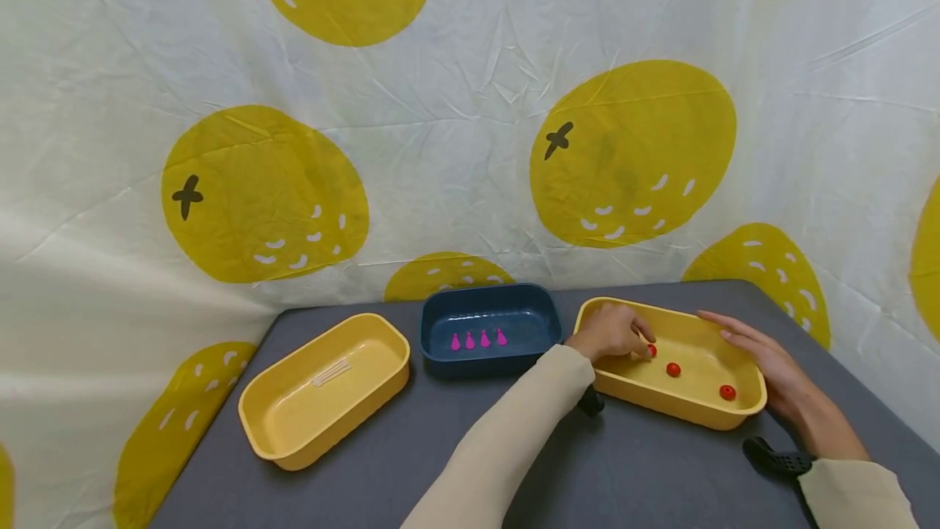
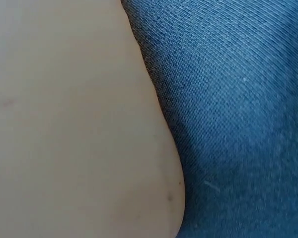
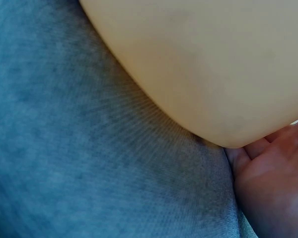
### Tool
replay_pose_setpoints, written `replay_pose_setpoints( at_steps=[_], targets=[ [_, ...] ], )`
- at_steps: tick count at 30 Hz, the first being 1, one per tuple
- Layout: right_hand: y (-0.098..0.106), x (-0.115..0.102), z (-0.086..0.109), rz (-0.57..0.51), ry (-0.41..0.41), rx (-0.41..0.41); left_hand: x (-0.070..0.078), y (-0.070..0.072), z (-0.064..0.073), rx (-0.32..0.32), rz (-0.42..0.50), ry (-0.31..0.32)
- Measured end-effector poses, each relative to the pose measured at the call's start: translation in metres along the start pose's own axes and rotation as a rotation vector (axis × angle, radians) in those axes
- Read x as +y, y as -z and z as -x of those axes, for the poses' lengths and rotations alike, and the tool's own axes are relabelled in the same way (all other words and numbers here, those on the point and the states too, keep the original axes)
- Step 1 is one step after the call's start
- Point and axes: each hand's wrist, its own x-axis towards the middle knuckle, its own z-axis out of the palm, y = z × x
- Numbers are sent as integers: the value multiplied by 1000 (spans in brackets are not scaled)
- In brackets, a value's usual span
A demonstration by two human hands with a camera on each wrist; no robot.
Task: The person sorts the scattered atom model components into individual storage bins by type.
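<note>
In the head view my left hand (image 1: 615, 330) reaches into the right yellow tray (image 1: 661, 400), its thumb and index finger pinching a small red bead (image 1: 652, 350). Two more red beads lie on the tray floor: a middle bead (image 1: 673, 369), and a right bead (image 1: 727, 393) that shows a dark hole. My right hand (image 1: 771, 362) rests against the tray's right end, fingers extended along the rim. The right wrist view has the palm of my right hand (image 3: 280, 183) beside the tray's pale wall (image 3: 213, 74). Only tray wall (image 2: 79, 124) and cloth fill the left wrist view.
A dark blue tray (image 1: 490, 367) holding several pink cone-like pieces (image 1: 485, 340) stands at the back middle. To the left, another yellow tray (image 1: 294, 455) contains thin pale sticks (image 1: 332, 372). The grey cloth-covered table (image 1: 382, 464) meets a lemon-print curtain (image 1: 448, 170) behind.
</note>
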Motion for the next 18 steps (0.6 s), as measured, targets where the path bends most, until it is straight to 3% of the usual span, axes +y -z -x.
replay_pose_setpoints(
  at_steps=[6,10,13,18],
  targets=[
    [3,1,1,-2,-6,6,4,7,0,-3,-27,-31],
    [5,2,0,-13,12,-5,8,16,4,-18,3,-43],
    [6,2,0,-19,16,-9,10,23,10,-16,63,-52],
    [9,0,0,-28,0,-13,5,34,24,6,242,-85]
  ],
)
